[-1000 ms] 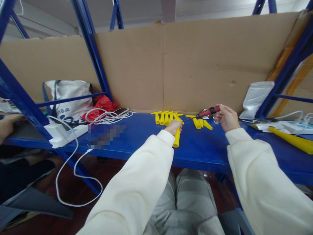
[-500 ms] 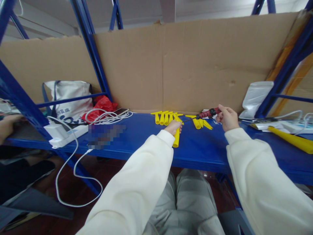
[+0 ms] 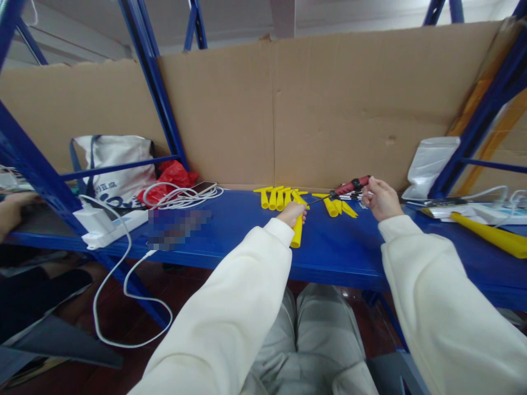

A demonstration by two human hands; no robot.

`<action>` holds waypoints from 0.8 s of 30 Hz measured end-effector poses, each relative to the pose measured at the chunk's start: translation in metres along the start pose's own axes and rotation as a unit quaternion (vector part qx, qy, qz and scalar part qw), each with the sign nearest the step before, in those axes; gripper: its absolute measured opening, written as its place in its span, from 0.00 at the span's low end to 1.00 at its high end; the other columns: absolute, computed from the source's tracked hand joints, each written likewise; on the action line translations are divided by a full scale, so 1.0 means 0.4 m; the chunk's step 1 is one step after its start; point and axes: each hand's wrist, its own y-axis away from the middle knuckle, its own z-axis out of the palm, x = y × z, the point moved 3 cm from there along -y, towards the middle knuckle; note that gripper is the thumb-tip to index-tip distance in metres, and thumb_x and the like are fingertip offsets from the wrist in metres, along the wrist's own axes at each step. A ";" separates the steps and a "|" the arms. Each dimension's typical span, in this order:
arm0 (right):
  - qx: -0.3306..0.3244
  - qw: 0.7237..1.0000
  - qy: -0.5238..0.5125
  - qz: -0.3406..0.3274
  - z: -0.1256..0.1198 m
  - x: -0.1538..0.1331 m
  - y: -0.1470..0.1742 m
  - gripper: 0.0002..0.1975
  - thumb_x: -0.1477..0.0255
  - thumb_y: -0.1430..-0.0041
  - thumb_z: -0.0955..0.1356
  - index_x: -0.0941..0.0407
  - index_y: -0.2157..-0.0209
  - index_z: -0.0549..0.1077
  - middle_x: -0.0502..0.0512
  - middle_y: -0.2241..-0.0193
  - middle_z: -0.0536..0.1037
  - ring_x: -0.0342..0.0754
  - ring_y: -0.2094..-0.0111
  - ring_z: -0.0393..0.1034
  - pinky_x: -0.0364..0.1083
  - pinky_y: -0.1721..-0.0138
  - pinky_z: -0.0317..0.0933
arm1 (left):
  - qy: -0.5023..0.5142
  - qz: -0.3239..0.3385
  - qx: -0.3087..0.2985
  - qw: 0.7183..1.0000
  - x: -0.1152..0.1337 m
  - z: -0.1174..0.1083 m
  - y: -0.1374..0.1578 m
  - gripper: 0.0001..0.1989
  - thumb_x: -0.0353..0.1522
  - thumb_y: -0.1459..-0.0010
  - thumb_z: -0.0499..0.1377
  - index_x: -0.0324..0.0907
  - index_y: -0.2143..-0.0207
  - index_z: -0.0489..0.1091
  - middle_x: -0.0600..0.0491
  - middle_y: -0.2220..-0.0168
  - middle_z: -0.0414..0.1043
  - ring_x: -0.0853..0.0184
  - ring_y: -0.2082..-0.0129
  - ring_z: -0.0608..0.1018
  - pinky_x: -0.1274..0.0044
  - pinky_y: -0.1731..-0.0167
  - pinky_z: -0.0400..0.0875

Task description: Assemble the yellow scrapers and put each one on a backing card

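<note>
My left hand [image 3: 293,214] is closed around a yellow tube-shaped plastic piece [image 3: 296,237], whose open round end points toward me. A screwdriver [image 3: 351,187] with a red and black handle lies almost level between my hands. My right hand [image 3: 381,198] pinches the end of its handle with the fingertips. The thin dark shaft reaches left to the yellow piece at my left hand; my fingers hide exactly where the tip meets it. Several similar yellow pieces [image 3: 272,201] stand in a row behind my left hand. More yellow pieces [image 3: 331,208] lie beneath the shaft.
A blue shelf top [image 3: 239,236] carries everything, with a cardboard panel [image 3: 329,109] behind it. Left are a power strip [image 3: 117,227], coiled white cable [image 3: 185,196], red bag [image 3: 171,175] and cloth bag [image 3: 123,159]. Right lies a large yellow piece [image 3: 489,235]. Another person's hand [image 3: 16,211] shows far left.
The screwdriver's handle has turned and tilted up slightly. My right hand's fingers have shifted a little on its end. My left hand and the yellow piece stay put.
</note>
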 end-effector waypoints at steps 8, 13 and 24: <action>0.055 0.998 -0.001 0.012 -0.015 0.019 -0.011 0.20 0.63 0.53 0.75 0.54 0.79 0.61 0.41 0.91 0.57 0.38 0.91 0.51 0.38 0.91 0.47 | 0.002 0.005 -0.008 1.000 0.003 0.000 -0.002 0.10 0.23 0.38 0.52 0.41 0.73 0.59 0.61 0.84 0.58 0.76 0.86 0.61 0.81 0.82 0.56; 0.003 1.000 0.007 0.009 -0.005 0.006 -0.001 0.18 0.57 0.49 0.74 0.55 0.74 0.68 0.42 0.90 0.58 0.38 0.89 0.53 0.38 0.89 0.49 | 0.010 0.001 0.000 1.000 0.000 -0.001 -0.007 0.09 0.23 0.39 0.53 0.41 0.72 0.60 0.62 0.85 0.57 0.76 0.86 0.61 0.82 0.83 0.55; -0.020 0.999 -0.012 0.025 -0.001 0.002 0.003 0.22 0.60 0.53 0.77 0.53 0.76 0.61 0.42 0.86 0.62 0.38 0.87 0.55 0.38 0.88 0.49 | 0.014 -0.001 0.001 1.000 0.003 -0.002 -0.002 0.11 0.23 0.39 0.55 0.42 0.73 0.59 0.61 0.84 0.58 0.76 0.85 0.62 0.81 0.81 0.56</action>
